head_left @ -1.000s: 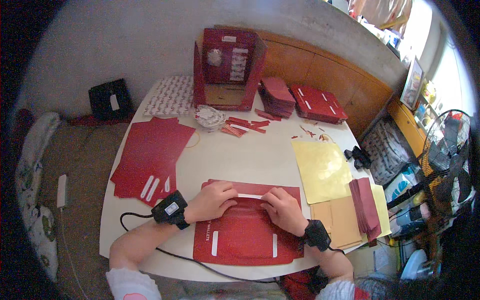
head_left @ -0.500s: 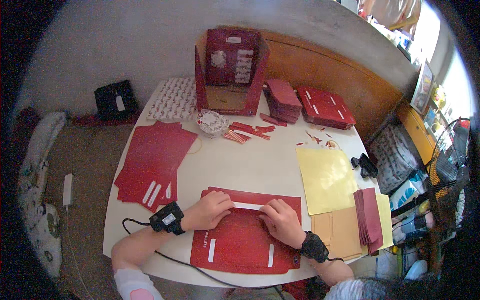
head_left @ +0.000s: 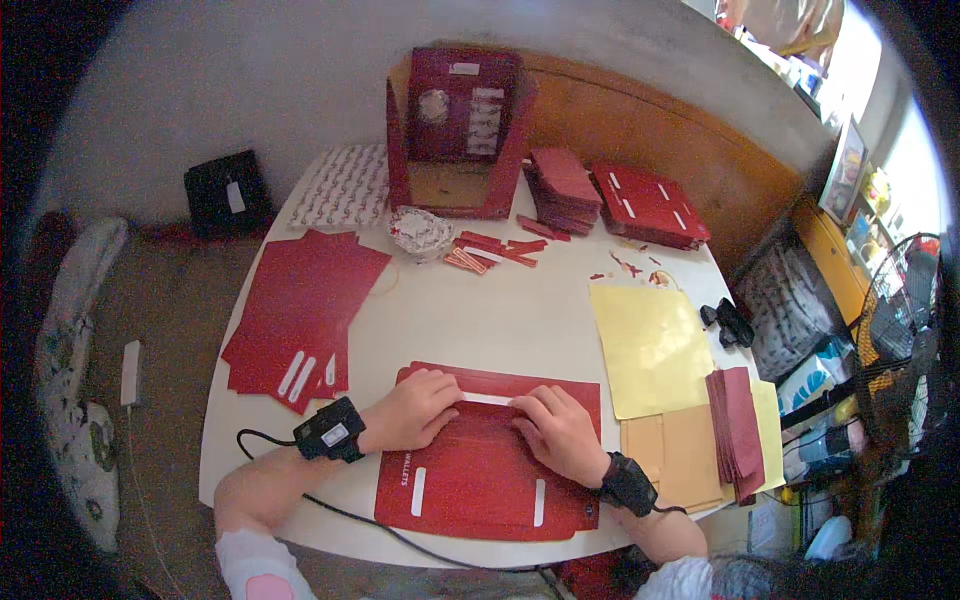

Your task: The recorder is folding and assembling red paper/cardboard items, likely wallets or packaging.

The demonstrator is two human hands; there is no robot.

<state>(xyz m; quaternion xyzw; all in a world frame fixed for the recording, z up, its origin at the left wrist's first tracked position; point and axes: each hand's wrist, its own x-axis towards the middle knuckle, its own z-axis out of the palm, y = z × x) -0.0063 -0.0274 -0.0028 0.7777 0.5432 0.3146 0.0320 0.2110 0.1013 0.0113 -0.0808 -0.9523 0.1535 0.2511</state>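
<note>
A flat dark red die-cut card sheet (head_left: 480,485) with white slots lies at the table's near edge. My left hand (head_left: 410,410) and my right hand (head_left: 555,430) both press down on its upper folded flap, fingers on either side of a white strip (head_left: 487,399). Each wrist wears a black band; a black cable (head_left: 290,480) runs from the left one.
A stack of red sheets (head_left: 300,310) lies to the left. Yellow sheets (head_left: 650,345) and small red pieces (head_left: 738,420) lie to the right. At the back stand an open red box (head_left: 460,130), red stacks (head_left: 610,200) and loose red strips (head_left: 490,250). The white table edge (head_left: 215,420) curves near me.
My hands have slid slightly along the flap of the red sheet, staying pressed on it. The view has shifted a little.
</note>
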